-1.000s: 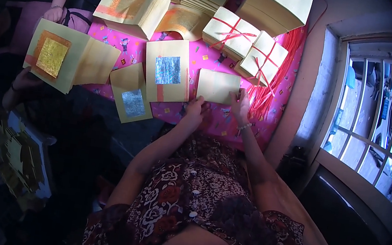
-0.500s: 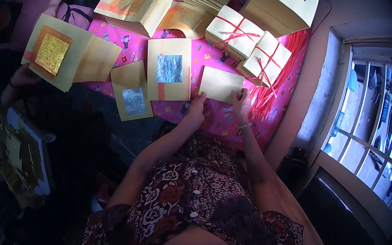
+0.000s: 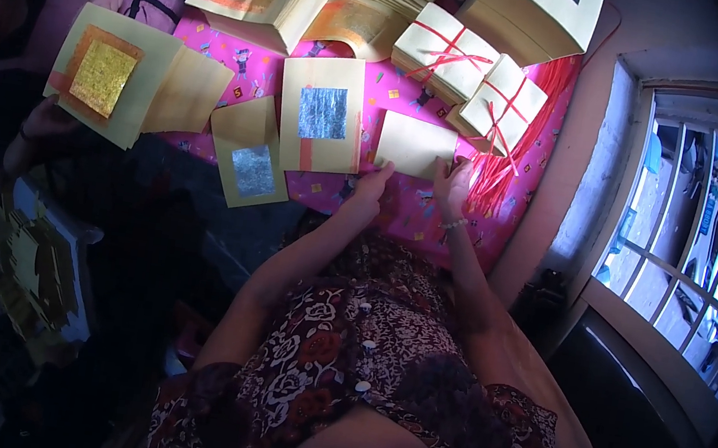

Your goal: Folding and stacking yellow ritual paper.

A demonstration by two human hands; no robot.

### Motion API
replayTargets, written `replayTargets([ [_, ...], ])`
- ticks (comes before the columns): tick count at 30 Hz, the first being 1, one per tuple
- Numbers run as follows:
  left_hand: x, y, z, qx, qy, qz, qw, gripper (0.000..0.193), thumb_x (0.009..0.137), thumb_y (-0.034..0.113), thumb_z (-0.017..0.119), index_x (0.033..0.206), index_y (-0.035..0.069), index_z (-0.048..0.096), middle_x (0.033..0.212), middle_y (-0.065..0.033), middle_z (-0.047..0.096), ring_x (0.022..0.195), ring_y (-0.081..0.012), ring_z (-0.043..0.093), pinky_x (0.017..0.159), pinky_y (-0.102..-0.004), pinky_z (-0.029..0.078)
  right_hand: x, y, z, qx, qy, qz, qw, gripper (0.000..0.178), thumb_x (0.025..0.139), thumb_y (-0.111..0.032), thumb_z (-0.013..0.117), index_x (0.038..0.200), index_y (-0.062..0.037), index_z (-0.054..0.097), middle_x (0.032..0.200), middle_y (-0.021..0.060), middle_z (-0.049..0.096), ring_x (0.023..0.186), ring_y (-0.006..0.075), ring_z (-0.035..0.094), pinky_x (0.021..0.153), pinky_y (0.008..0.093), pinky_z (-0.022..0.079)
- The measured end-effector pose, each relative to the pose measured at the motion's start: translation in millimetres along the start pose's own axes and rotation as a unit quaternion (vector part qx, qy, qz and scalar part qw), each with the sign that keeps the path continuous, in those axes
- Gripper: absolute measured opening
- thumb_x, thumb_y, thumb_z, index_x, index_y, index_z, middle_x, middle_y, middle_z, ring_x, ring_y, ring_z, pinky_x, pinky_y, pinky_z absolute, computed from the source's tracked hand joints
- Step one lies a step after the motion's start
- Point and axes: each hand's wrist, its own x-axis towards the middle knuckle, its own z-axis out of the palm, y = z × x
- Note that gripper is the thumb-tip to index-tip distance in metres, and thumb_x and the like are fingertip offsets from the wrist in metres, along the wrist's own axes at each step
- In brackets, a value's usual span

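A plain pale-yellow paper packet (image 3: 417, 145) lies on the pink patterned tablecloth (image 3: 396, 215) in front of me. My left hand (image 3: 372, 183) is closed on its lower left corner, with the thumb on top. My right hand (image 3: 452, 186) pinches its lower right corner; a beaded bracelet is on that wrist. Just left of the packet lies a stack of joss paper (image 3: 323, 115) with a silver foil square. Another silver-foil sheet (image 3: 251, 160) lies tilted beside it, over the table's near edge. How thick the held packet is, I cannot tell.
Two bundles tied with red string (image 3: 443, 52) lie behind my hands, beside loose red strands (image 3: 498, 186). Taller paper stacks (image 3: 531, 16) stand at the back. At left, another person's hand (image 3: 48, 118) holds gold-foil paper (image 3: 106, 77). A barred window (image 3: 685, 231) is at right.
The whole view has shifted slightly, so the table things appear a little higher and further right. Both hands keep their hold on the paper packet's lower corners.
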Motion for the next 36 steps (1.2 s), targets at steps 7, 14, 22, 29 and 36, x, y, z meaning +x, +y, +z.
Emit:
replayTargets([
  [7,-113.9,72.8,-50.2,0.402,-0.047,0.41,0.817,0.032,0.075,0.019,0.077,0.099,0.006,0.061,0.09,-0.007,0.062,0.084,-0.0193,0.061,0.074,-0.0327,0.049,-14.5,-71.2,-25.6,-0.088,-0.007,-0.207,0.974,0.037,0.083,-0.02,0.066,0.11,0.0005,0.052,0.102,0.017,0.053,0.093,0.0317,0.054,0.08,0.0408,0.045],
  [14,-97.5,131.1,-109.7,0.661,0.049,0.579,0.475,0.042,0.065,0.021,0.076,0.102,0.009,0.059,0.102,-0.0078,0.057,0.098,-0.0306,0.054,0.083,-0.042,0.046,-37.2,-124.6,34.0,-0.164,-0.244,-0.402,0.867,0.042,0.076,-0.03,0.071,0.108,-0.0093,0.054,0.106,0.006,0.053,0.103,0.0244,0.051,0.084,0.0381,0.045],
  [22,-87.3,156.0,-122.1,0.672,-0.031,0.56,0.484,0.032,0.067,0.024,0.076,0.096,0.014,0.067,0.101,-0.0025,0.062,0.095,-0.0235,0.058,0.076,-0.0364,0.049,-10.3,-132.0,55.7,-0.152,-0.351,-0.422,0.822,0.03,0.074,-0.03,0.073,0.095,-0.0126,0.062,0.098,0.0046,0.055,0.1,0.0233,0.055,0.079,0.0355,0.048],
  [29,-66.5,191.7,-119.1,0.641,-0.152,0.425,0.621,0.021,0.074,0.033,0.073,0.08,0.013,0.074,0.078,-0.0029,0.069,0.073,-0.0201,0.065,0.068,-0.032,0.05,29.3,-144.2,59.2,-0.057,-0.514,-0.294,0.804,0.026,0.078,-0.035,0.072,0.086,-0.0101,0.072,0.086,0.0081,0.063,0.086,0.025,0.062,0.079,0.036,0.048],
  [36,-54.6,205.5,-117.9,0.642,-0.209,0.337,0.656,0.018,0.079,0.024,0.072,0.086,0.007,0.073,0.078,-0.0049,0.069,0.069,-0.0133,0.064,0.066,-0.0277,0.049,38.9,-144.1,65.7,-0.079,-0.539,-0.261,0.797,0.03,0.078,-0.038,0.072,0.088,-0.0098,0.073,0.09,0.0091,0.066,0.089,0.0254,0.062,0.081,0.0367,0.047],
])
